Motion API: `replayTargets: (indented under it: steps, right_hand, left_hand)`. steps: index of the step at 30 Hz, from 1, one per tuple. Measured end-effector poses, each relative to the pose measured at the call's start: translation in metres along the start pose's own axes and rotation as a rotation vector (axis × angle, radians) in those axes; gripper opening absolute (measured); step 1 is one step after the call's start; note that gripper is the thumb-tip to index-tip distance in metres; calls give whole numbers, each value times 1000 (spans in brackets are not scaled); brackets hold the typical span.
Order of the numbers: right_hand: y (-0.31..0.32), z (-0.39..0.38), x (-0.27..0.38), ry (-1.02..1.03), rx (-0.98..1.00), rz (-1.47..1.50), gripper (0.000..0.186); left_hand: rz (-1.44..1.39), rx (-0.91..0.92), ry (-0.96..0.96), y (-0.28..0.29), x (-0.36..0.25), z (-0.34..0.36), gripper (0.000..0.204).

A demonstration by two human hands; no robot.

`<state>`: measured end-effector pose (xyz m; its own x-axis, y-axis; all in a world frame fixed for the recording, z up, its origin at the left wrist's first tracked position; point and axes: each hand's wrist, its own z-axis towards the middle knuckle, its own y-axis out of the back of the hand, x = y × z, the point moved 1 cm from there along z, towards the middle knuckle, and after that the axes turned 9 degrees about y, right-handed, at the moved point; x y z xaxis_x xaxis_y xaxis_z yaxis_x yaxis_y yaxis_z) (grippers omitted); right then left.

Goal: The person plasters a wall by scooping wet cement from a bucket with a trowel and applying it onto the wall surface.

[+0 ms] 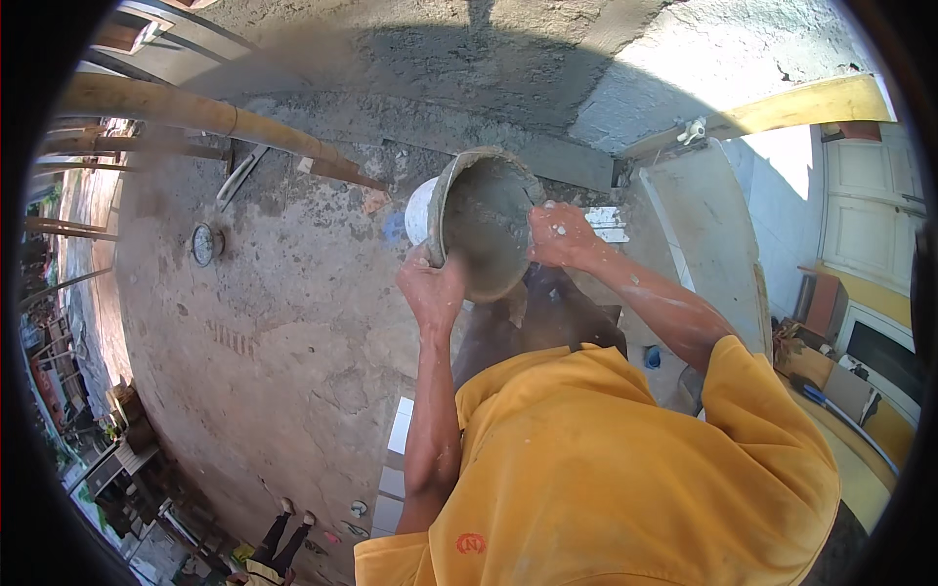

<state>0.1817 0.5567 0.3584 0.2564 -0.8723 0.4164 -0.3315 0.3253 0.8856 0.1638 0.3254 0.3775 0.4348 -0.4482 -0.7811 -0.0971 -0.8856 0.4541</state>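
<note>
I hold a mortar-crusted bucket (481,230) with wet grey mortar inside, raised in front of my legs with its mouth facing up toward me. My left hand (435,285) is closed on the left side of its rim. My right hand (559,234), spattered with mortar, is closed on the right side of the rim. A white rounded surface (418,210) shows behind the bucket's left side; I cannot tell whether it is a separate container.
Bamboo poles (205,112) stand at upper left, with a round pan (205,244) on the floor nearby. White tiles (399,425) lie low centre, a board (703,234) leans at right, and a plastered wall (489,68) rises ahead. Another person's legs (285,532) show at lower left.
</note>
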Motion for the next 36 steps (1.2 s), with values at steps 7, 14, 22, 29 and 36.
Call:
replayTargets:
  steps: [7,14,22,29,36]
  right_hand:
    - [-72,-5,43,-223,156,483,39]
    - [-37,3,32,-190,49,473,36]
    - [32,56,10,-30,92,31,34]
    - [98,116,-10,388,288,591,35]
    - [179,212,-214,-285,-174,742,25]
  left_hand:
    - [-276,-30,104,5,40,-8,19]
    - [-368,-147,287,1,84,-3,17]
    - [-580,-353,611,4,159,-17,18]
    - [-560,-654,802,35,228,-82,17]
    - [-224,-820,765,49,239,-118,23]
